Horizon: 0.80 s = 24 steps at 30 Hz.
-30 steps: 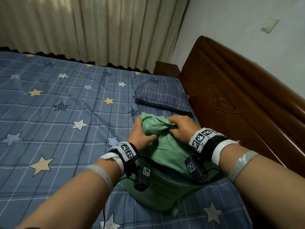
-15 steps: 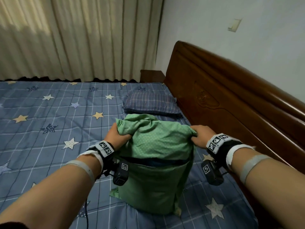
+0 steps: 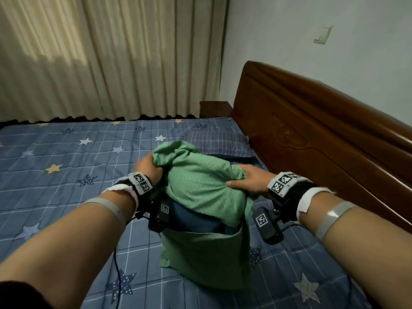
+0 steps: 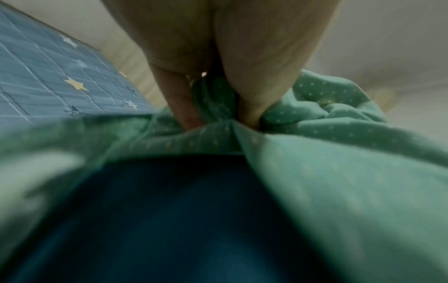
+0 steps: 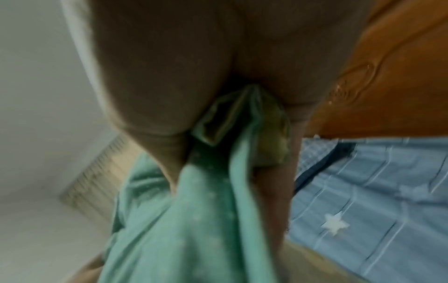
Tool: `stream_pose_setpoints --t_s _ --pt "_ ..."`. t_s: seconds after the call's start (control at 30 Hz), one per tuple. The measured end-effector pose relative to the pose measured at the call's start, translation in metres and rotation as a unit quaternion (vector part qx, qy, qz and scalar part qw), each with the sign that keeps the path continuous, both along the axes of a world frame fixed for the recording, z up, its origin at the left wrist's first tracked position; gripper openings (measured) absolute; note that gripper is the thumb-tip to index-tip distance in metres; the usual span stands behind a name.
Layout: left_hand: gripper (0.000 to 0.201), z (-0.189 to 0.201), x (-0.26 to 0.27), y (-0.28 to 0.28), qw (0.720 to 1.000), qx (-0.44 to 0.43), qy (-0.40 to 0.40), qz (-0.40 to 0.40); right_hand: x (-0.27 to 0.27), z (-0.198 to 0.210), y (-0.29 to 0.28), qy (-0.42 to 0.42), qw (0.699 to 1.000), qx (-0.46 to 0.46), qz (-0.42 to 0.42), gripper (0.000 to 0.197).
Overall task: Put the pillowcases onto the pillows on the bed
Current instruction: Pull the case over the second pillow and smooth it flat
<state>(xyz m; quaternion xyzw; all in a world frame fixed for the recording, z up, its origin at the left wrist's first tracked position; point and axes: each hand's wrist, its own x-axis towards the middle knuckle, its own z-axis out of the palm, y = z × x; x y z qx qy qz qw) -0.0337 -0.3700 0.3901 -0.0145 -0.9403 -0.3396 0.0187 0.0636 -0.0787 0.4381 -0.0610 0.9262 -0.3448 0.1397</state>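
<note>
A green dotted pillowcase [image 3: 201, 188] stands upright on the bed with a dark blue pillow [image 3: 194, 221] showing in its mouth. My left hand [image 3: 148, 169] grips a bunch of the green cloth at the top left corner. My right hand [image 3: 245, 180] grips the top right edge, thumb over the cloth. In the left wrist view my fingers [image 4: 184, 99] pinch the pillowcase [image 4: 327, 153] above the blue pillow [image 4: 169, 220]. The right wrist view has a fold of the pillowcase [image 5: 232, 134] clamped in my right hand. A second pillow in a blue checked case [image 3: 217, 143] lies beyond, by the headboard.
The bed sheet [image 3: 66, 175] is blue with a grid and stars. A carved wooden headboard [image 3: 323, 134] runs along the right. Beige curtains [image 3: 100, 59] hang behind the bed, with a small wooden nightstand [image 3: 214, 109] in the corner.
My hands have moved apart from the middle to the two top corners of the green pillowcase, and they have pulled it higher over the blue pillow. The head view has lifted.
</note>
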Motion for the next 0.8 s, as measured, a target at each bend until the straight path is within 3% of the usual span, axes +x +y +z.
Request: stream_pose_setpoints --t_s 0.1,0.17,0.23,0.33,0.4,0.47,0.5,0.63,0.8 --pt "0.032 0.05 -0.011 0.006 0.994 0.062 0.083 0.041 -0.004 0.021 -0.012 -0.027 0.985 -0.165 -0.036 0.024" --pt "0.029 0.083 -0.018 0.019 0.99 0.075 0.115 0.02 -0.002 0.029 -0.006 -0.031 0.974 -0.214 -0.062 0.016" --pt "0.027 0.104 -0.025 0.039 0.987 0.082 0.136 -0.015 0.006 0.027 0.01 -0.044 0.963 -0.247 -0.096 0.018" --pt "0.034 0.103 -0.025 0.089 0.98 0.104 0.14 -0.097 0.031 0.007 0.049 -0.086 0.942 -0.275 -0.172 0.029" --pt "0.048 0.084 -0.011 0.132 0.97 0.148 0.092 -0.172 0.055 -0.017 0.08 -0.123 0.945 -0.214 -0.215 0.043" --pt "0.062 0.055 0.006 0.175 0.954 0.187 0.029 -0.231 0.084 -0.053 0.114 -0.179 0.946 -0.093 -0.256 0.075" --pt "0.062 0.045 0.01 0.185 0.953 0.183 0.006 -0.242 0.095 -0.065 0.122 -0.201 0.94 -0.032 -0.274 0.078" --pt "0.037 -0.022 0.04 0.241 0.932 0.07 -0.131 -0.331 0.156 -0.12 0.164 -0.219 0.889 0.06 -0.397 0.042" --pt "0.021 -0.115 0.071 0.266 0.915 0.025 -0.263 -0.305 0.18 -0.2 0.184 -0.282 0.881 0.011 -0.379 0.028"
